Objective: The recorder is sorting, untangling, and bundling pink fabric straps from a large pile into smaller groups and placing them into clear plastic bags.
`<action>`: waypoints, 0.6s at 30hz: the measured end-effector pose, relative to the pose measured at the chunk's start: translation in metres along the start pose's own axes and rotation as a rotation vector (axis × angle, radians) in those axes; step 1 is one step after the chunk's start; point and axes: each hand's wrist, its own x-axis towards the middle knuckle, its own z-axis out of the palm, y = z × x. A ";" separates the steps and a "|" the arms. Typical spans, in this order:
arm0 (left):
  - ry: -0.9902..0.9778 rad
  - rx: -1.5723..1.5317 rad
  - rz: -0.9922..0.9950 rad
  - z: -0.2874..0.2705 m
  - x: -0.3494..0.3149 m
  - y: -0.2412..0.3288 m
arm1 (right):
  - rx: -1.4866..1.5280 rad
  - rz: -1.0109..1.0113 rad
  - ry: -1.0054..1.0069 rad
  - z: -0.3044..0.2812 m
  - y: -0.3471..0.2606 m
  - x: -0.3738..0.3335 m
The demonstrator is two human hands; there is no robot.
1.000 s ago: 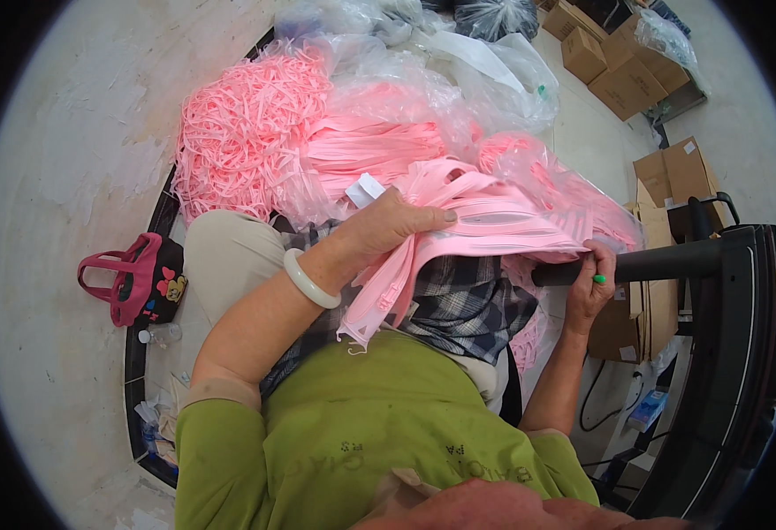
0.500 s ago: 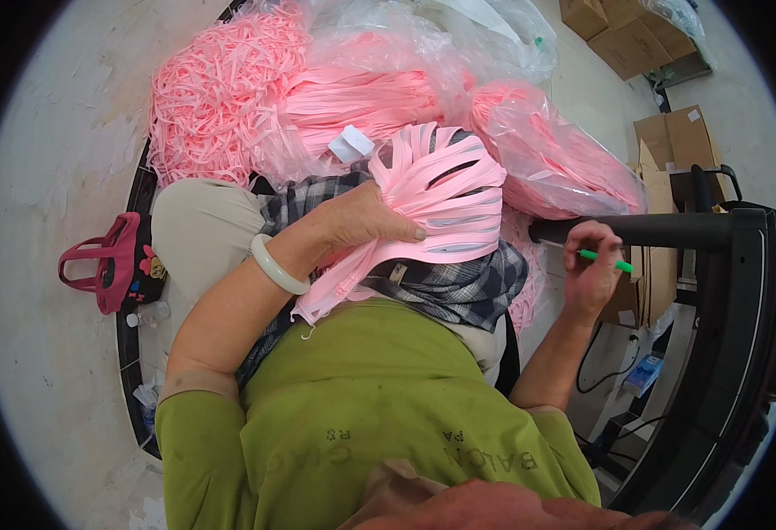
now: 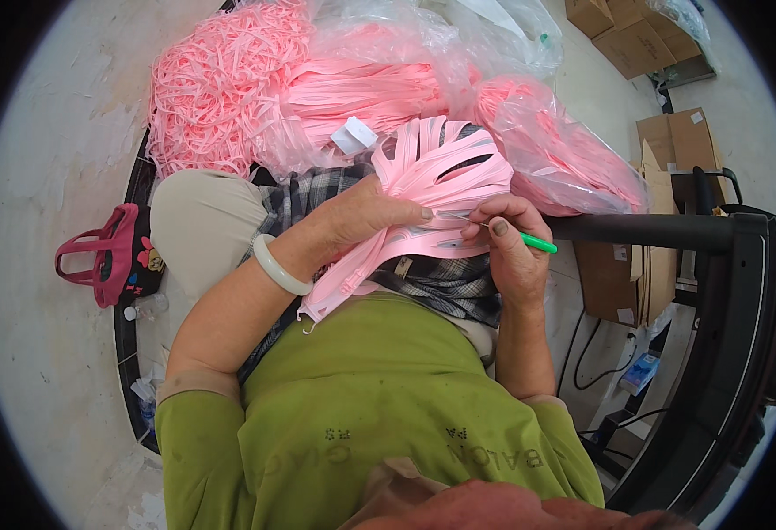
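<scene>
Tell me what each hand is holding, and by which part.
The left hand grips a bundle of pink strips partway along, thumb on top. The right hand pinches a thin green-handled tool by its handle.

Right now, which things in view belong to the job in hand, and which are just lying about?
In the work:
bundle of flat pink strips, in the left hand
green-handled tool with thin tip, in the right hand
tangled pink strip heap, probably

Lying about:
magenta and black handbag
brown cardboard boxes
</scene>
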 end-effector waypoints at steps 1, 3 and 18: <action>-0.016 -0.018 0.029 0.000 0.001 -0.001 | -0.032 -0.004 0.011 0.002 -0.001 0.000; -0.030 -0.035 0.058 0.000 -0.001 0.000 | -0.062 -0.006 0.019 0.004 0.000 0.000; -0.037 -0.050 0.010 0.000 0.002 -0.004 | -0.045 -0.036 0.038 0.002 0.007 -0.007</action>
